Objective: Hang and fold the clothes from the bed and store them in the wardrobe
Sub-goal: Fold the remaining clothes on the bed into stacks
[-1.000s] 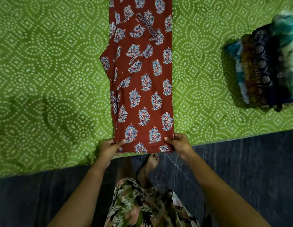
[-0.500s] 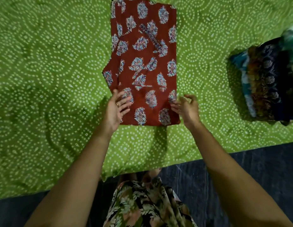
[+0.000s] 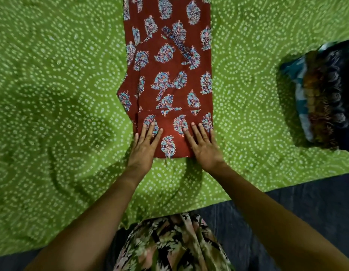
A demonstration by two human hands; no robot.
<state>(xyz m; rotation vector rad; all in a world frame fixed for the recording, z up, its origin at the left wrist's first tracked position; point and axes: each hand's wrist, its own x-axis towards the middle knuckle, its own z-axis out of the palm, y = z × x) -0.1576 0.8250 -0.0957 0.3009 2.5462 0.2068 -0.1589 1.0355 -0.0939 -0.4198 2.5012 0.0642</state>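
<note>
Left hand (image 3: 144, 148) and right hand (image 3: 204, 148) lie flat on a red printed garment (image 3: 169, 75).
The garment lies lengthwise mid-bed on the green bedsheet (image 3: 52, 94), its near end folded over itself. Both hands press that flap with fingers straight and spread, gripping nothing. A pile of folded clothes (image 3: 324, 98) sits well apart at the right.

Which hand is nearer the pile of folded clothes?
Right. The right hand rests flat on the red garment's near right corner, the pile further right; the left hand rests on its near left corner, farther off.
</note>
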